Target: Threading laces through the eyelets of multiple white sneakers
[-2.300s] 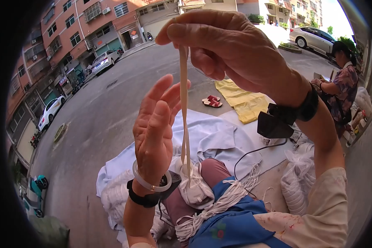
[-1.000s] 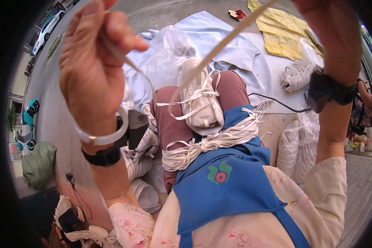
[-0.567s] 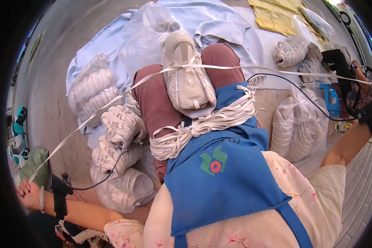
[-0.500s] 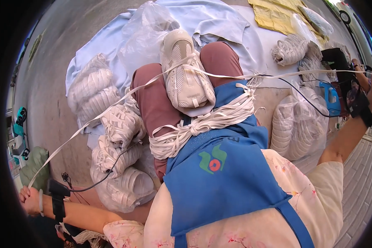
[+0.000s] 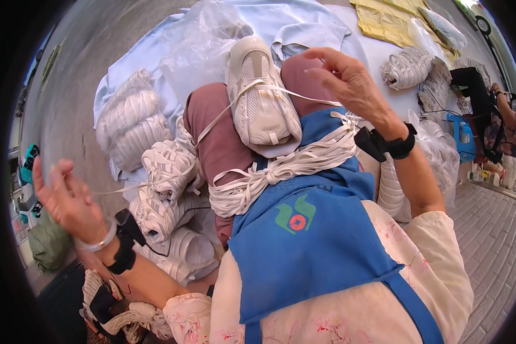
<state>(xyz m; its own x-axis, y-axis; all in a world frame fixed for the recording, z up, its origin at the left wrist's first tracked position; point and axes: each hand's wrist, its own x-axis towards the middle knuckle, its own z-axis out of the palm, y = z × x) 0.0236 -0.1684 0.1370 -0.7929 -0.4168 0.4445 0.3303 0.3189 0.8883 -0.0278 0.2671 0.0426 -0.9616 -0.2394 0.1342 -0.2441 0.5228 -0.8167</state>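
Note:
A cream mesh sneaker (image 5: 260, 117) rests between my knees, toe end away from me. A flat white shoelace (image 5: 218, 121) crosses its upper, with a loose end to each side. My right hand (image 5: 352, 86) hovers over my right knee, fingers bent and apart, with nothing visible in it. Out at the far left, my left hand (image 5: 71, 203) is spread and somewhat blurred; a pale lace end trails beside it, apparently not held. A thick bundle of white laces (image 5: 281, 172) is tied across my lap over the blue apron (image 5: 321, 252).
Laced sneakers (image 5: 169, 172) and plastic-wrapped shoe stacks (image 5: 133, 123) lie at my left. More shoes (image 5: 407, 67) are at the right, near a blue stool (image 5: 461, 137) and another person's arm (image 5: 507, 109). A clear plastic bag (image 5: 203, 40) lies on the pale blue cloth (image 5: 126, 63) ahead.
Both hands have come inward from wide at the sides, the right much farther, to above the knee. The lace, stretched out taut before, is released and slack.

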